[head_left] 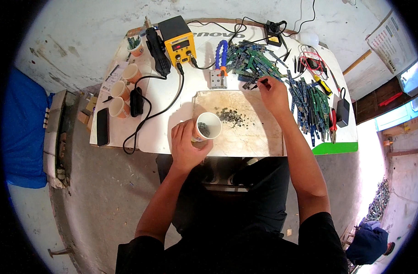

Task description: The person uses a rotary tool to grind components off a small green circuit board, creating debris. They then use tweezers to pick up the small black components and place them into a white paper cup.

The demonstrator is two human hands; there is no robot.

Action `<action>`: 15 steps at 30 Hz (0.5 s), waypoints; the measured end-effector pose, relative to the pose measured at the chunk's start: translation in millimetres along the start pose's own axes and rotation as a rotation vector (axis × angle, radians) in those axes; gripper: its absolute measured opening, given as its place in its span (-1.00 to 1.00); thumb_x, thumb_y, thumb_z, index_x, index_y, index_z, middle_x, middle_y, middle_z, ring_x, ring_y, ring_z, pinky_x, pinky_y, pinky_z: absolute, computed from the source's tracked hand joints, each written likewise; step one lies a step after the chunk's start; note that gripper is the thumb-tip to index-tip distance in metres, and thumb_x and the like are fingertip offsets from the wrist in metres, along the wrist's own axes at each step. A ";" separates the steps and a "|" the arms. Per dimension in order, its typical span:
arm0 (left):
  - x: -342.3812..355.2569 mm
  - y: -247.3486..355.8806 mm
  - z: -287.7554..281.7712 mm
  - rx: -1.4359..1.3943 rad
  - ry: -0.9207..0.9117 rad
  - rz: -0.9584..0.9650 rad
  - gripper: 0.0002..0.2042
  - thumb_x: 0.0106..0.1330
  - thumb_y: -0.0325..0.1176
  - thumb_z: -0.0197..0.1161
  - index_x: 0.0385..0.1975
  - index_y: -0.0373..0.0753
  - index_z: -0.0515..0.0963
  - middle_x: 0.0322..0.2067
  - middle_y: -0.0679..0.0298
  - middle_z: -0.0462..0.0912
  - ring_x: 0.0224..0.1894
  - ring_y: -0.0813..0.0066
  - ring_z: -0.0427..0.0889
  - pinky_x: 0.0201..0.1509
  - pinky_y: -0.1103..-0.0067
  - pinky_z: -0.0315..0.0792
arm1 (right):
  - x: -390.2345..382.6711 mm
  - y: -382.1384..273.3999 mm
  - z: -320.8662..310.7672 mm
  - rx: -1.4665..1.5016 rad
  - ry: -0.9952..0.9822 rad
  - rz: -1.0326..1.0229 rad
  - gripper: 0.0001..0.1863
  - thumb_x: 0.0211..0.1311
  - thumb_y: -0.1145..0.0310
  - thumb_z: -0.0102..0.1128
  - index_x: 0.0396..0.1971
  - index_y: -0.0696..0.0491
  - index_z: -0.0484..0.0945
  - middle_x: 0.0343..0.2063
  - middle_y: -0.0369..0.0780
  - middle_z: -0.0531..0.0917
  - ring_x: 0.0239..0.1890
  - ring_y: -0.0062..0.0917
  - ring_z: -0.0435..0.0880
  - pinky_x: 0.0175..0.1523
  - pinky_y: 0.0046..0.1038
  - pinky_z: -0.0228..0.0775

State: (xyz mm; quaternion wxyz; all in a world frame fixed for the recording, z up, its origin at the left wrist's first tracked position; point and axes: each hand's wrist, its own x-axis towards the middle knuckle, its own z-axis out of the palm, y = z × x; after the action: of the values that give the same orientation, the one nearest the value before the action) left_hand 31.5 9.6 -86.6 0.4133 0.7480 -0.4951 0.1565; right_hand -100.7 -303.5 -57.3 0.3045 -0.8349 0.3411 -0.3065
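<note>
1. At far left on the white worktop [163, 137], a dark phone [103, 127] lies near three pale paper cups [119, 90].
2. A yellow-and-black soldering station [179, 42] stands farther back, its front panel bearing a label, small markings and a red-lit display.
3. A left hand [187, 145] curls its fingers around a white paper cup [215, 125] at the near left of a stained tan board [259, 141]; small dark chips [203, 129] cover part of the cup's bottom.
4. Large dark lettering marks the worktop's far edge; loose black chips [235, 118], mostly squarish, scatter across the board.
5. Far right of them, a right hand [275, 97] reaches the heap of green and blue circuit strips [252, 61], fingers bent close together; whether they grip a piece cannot be told.
6. More strips [311, 107] lie rightward; a printed sheet [394, 41] hangs on the wall.
</note>
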 end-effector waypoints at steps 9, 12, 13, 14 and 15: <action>1.9 2.3 -0.6 -0.004 0.002 0.003 -0.30 -0.03 -0.33 0.63 0.20 -0.32 0.57 0.04 0.07 0.71 0.08 0.05 0.67 0.27 0.21 0.46 | -3.3 5.2 -0.3 0.078 0.057 0.030 -0.87 0.40 0.40 0.39 -0.13 0.08 0.78 -0.43 -0.06 0.78 -0.42 -0.33 0.76 -0.24 -0.34 0.55; 2.8 3.3 -0.8 -0.006 0.001 0.003 -0.31 -0.03 -0.33 0.63 0.19 -0.32 0.57 0.04 0.07 0.71 0.08 0.05 0.67 0.27 0.22 0.46 | -5.6 3.9 -2.9 0.120 0.076 0.029 -0.86 0.41 0.42 0.39 -0.11 0.09 0.78 -0.42 -0.10 0.79 -0.40 -0.41 0.76 -0.21 -0.41 0.56; 3.2 3.5 -0.5 -0.007 0.002 0.004 -0.31 -0.03 -0.33 0.63 0.19 -0.32 0.57 0.04 0.07 0.71 0.07 0.05 0.67 0.27 0.22 0.46 | -7.7 2.4 -4.4 0.135 0.087 0.026 -0.86 0.41 0.43 0.39 -0.11 0.10 0.78 -0.42 -0.12 0.79 -0.39 -0.45 0.76 -0.19 -0.43 0.56; 2.4 2.8 -0.2 -0.008 0.004 0.002 -0.31 -0.03 -0.33 0.63 0.19 -0.32 0.57 0.03 0.07 0.71 0.07 0.05 0.67 0.27 0.22 0.46 | -12.0 -5.5 -6.0 0.186 0.081 0.000 -0.86 0.41 0.45 0.39 -0.11 0.11 0.78 -0.41 -0.13 0.80 -0.38 -0.47 0.76 -0.18 -0.45 0.57; 0.8 1.6 -0.1 -0.006 0.008 -0.002 -0.31 -0.03 -0.33 0.63 0.19 -0.32 0.57 0.03 0.07 0.71 0.07 0.05 0.67 0.27 0.22 0.46 | -18.0 -20.5 -8.5 0.239 0.071 -0.027 -0.86 0.41 0.46 0.39 -0.11 0.13 0.78 -0.40 -0.14 0.80 -0.37 -0.49 0.76 -0.17 -0.46 0.57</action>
State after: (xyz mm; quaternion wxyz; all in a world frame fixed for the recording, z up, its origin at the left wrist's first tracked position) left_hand 30.5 8.9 -85.2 0.4177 0.7468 -0.4930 0.1575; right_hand -109.4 -280.6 -42.8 0.3855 -0.7857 0.3014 -0.3784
